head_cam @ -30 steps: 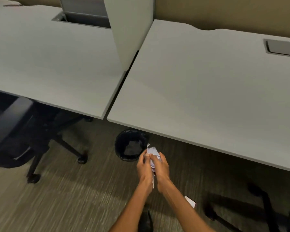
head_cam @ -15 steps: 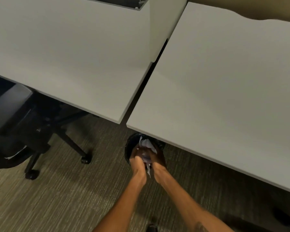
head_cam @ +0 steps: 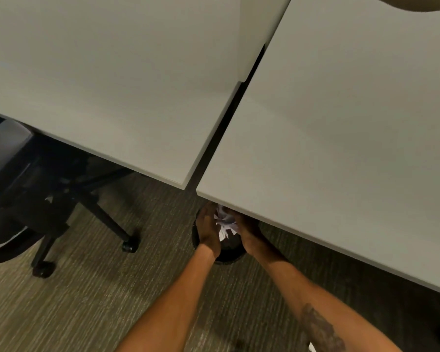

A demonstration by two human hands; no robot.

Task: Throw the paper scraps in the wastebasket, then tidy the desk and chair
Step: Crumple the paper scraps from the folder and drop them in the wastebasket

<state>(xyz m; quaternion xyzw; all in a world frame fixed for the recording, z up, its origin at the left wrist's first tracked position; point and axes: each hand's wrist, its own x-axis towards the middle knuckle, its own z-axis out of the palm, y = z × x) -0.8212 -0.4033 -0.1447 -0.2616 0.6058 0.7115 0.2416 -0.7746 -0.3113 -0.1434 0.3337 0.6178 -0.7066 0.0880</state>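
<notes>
White paper scraps [head_cam: 225, 223] are bunched between my left hand [head_cam: 207, 228] and my right hand [head_cam: 247, 232], both closed on them. The hands hover right over the black round wastebasket [head_cam: 229, 255], which stands on the carpet half under the front edge of the right desk [head_cam: 341, 138]. My fingertips are partly hidden by that desk edge. A black office chair [head_cam: 36, 189] is tucked under the left desk [head_cam: 107, 80] at the far left.
A narrow gap and a white divider panel [head_cam: 259, 34] separate the two desks. Chair legs with castors [head_cam: 130, 246] reach out over the carpet to the left of the basket. A small white scrap [head_cam: 311, 348] lies by my right forearm at the bottom edge.
Both hands moved forward and down with the paper scraps, from in front of the wastebasket to directly over its opening. My view shifted closer to the desks.
</notes>
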